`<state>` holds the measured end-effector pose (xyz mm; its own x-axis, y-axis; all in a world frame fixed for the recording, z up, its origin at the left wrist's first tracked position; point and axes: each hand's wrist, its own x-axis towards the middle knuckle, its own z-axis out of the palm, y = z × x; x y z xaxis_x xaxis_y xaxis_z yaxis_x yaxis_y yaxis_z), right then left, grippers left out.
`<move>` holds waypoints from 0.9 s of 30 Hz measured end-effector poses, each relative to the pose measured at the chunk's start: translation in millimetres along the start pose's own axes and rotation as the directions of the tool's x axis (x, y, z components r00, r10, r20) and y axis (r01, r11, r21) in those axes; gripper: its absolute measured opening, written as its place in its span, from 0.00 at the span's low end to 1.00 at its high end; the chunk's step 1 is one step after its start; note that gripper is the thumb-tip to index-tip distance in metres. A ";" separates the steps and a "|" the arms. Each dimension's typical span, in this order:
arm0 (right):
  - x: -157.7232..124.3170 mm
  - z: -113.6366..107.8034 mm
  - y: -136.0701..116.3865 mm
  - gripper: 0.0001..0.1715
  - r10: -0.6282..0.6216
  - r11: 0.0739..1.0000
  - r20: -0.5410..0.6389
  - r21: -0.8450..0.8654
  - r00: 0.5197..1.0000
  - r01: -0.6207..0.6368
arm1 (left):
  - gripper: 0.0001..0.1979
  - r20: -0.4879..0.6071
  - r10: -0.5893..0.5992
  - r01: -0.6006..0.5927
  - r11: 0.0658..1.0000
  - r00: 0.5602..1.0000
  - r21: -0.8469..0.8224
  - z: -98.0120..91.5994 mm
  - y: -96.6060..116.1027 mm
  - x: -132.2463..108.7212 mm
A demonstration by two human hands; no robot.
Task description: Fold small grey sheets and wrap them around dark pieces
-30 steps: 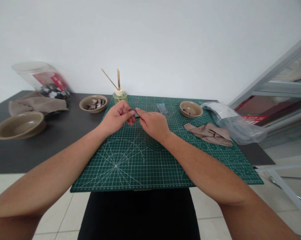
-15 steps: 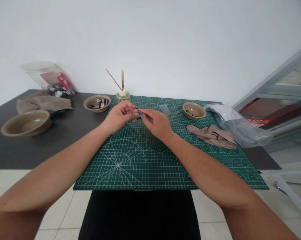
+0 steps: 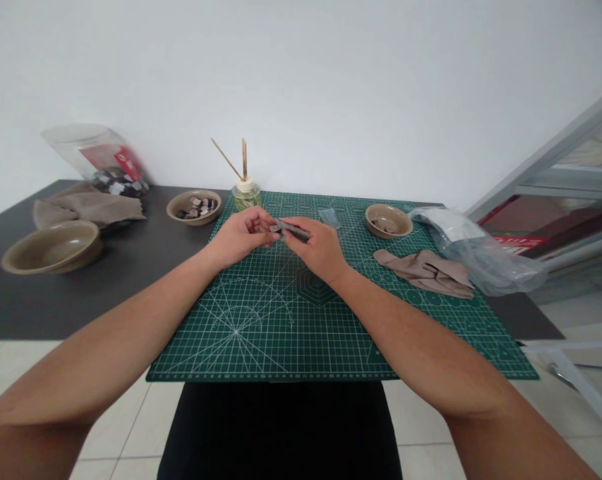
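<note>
Both my hands meet above the green cutting mat [image 3: 261,347]. My left hand [image 3: 245,235] is closed in a pinch on a small dark-and-pale piece [image 3: 275,229], mostly hidden by the fingertips. A folded dark grey strip [image 3: 297,231], resembling sandpaper, lies in my right hand [image 3: 318,247], its fingers closed round it. The strip's tip touches or nearly touches the small piece. Similar dark-and-pale pieces [image 3: 199,207] fill part of a brown bowl [image 3: 175,212] to the left.
At the right are a second bowl [image 3: 389,233] with a few bits, a brown cloth [image 3: 431,275] and a clear plastic bag [image 3: 485,260]. A blue-grey sheet [image 3: 330,218] and a reed diffuser [image 3: 247,193] stand behind. Leftward are another bowl [image 3: 55,247], cloth [image 3: 88,205] and a bag of pieces [image 3: 108,160].
The grey strip has turned in my right hand and now shows lengthwise along the fingers. Both hands stay nearly in the same place.
</note>
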<state>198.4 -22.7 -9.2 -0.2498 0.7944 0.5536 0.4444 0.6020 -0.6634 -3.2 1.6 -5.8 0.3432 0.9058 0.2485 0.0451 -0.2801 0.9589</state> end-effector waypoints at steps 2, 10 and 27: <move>-0.1 0.2 0.9 0.13 0.032 0.998 0.015 0.049 0.999 -0.033 | 0.16 0.010 -0.011 0.011 1.000 1.000 -0.004 -0.8 -0.6 0.3; 1.2 -0.6 5.3 0.12 0.203 0.945 0.085 0.243 0.975 -0.218 | 0.16 0.065 -0.071 0.073 0.997 0.995 -0.025 -3.9 -4.7 0.0; 2.0 -2.0 6.8 0.12 0.206 0.943 0.121 0.240 0.971 -0.230 | 0.15 0.092 -0.070 0.074 0.997 0.993 -0.037 -3.9 -2.8 -0.4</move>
<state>202.7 -17.2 -11.6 -0.2546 0.9053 0.3400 0.2700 0.4041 -0.8739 -7.2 3.2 -8.0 0.4237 0.8902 0.1671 0.0356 -0.2007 0.9790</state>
